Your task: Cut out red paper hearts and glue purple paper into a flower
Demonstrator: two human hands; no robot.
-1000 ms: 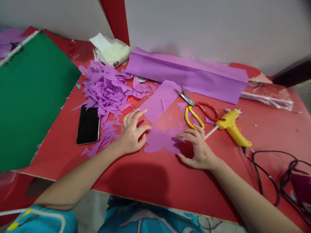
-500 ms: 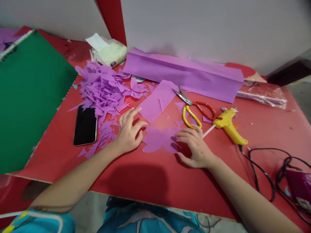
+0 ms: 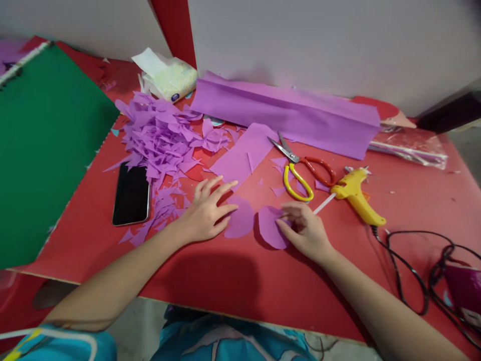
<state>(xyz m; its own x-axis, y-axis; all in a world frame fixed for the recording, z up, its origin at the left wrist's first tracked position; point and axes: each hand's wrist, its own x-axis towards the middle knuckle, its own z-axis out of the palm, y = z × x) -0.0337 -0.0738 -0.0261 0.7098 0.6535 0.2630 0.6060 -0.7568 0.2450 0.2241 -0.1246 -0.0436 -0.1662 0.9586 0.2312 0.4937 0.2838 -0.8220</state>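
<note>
Between thumb and fingers, my right hand (image 3: 304,228) pinches a purple paper cutout (image 3: 271,228) with rounded edges, lifted slightly off the red table. A second purple paper cutout (image 3: 241,220) lies flat on the table to its left. My left hand (image 3: 208,210) is open, fingers spread, with its thumb and fingertips at this flat cutout's edge. Just beyond the hands lies a purple paper strip (image 3: 240,155). Scissors (image 3: 295,159) with one red and one yellow handle lie spread apart above my right hand.
A heap of purple paper scraps (image 3: 158,135) lies at the left, beside a phone (image 3: 131,195). A tissue pack (image 3: 169,80) and folded purple paper (image 3: 285,113) are at the back. A yellow glue gun (image 3: 355,193) with a black cord (image 3: 409,271) lies right. A green board (image 3: 48,150) stands far left.
My right hand has taken hold of the right cutout and drawn it away from the left one, leaving a gap. My left hand has moved right, onto the left cutout's edge.
</note>
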